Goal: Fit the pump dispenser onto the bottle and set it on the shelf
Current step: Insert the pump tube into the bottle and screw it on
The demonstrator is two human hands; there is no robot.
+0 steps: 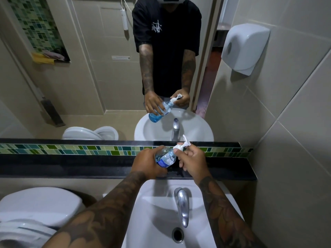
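Observation:
A clear bottle (165, 157) with blue liquid and a blue label is tilted to the right, held above the black shelf (71, 166). My left hand (146, 163) wraps around its body. The white pump dispenser (182, 144) sits at the bottle's neck, nozzle pointing up and right. My right hand (192, 161) pinches the pump's collar with thumb and fingers. The mirror above repeats both hands and the bottle.
A white sink (154, 221) with a chrome tap (182, 203) lies below my hands. A toilet (35, 208) stands at the left. A green mosaic strip (71, 149) runs behind the shelf. A white paper dispenser (245, 47) hangs on the right wall.

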